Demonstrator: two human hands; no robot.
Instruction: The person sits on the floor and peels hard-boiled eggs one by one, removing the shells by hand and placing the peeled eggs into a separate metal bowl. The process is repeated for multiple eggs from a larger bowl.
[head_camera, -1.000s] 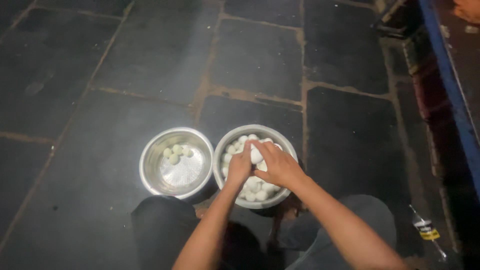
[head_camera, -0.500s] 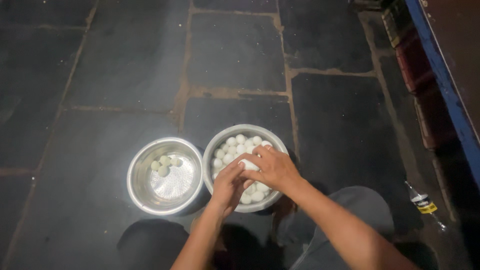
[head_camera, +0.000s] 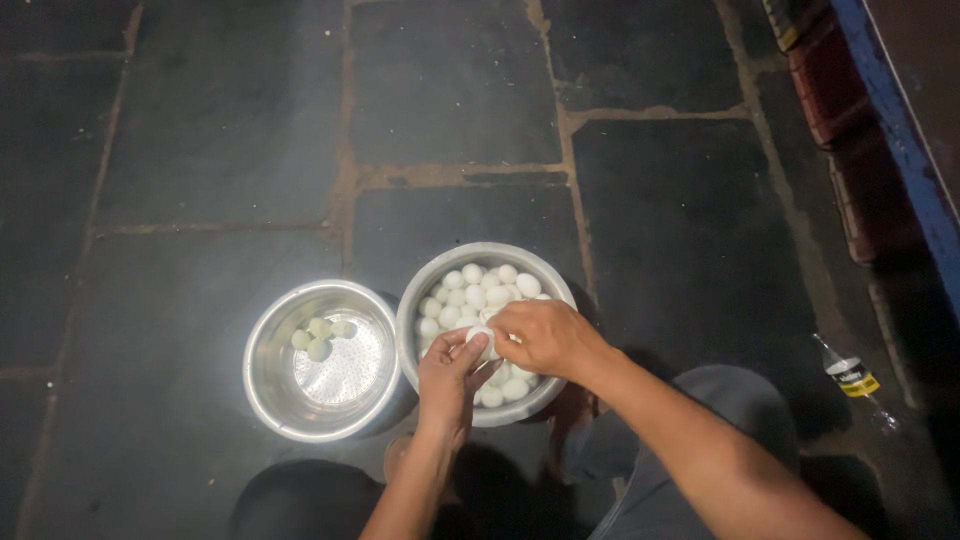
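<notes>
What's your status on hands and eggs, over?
Left hand and right hand both on one white egg over the full bowl. Left bowl holds a few eggs. Nothing in the way.

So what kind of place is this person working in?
Probably an outdoor yard or street-side spot at night: dark stone paving, two steel bowls set on the ground, and a plastic bottle lying nearby.

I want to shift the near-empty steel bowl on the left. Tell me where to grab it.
Grip the left steel bowl by its rolled rim at the far-left edge, coming from above and outside. That side looks free; the right rim sits against the full egg bowl, and the few eggs lie toward its back.
</notes>
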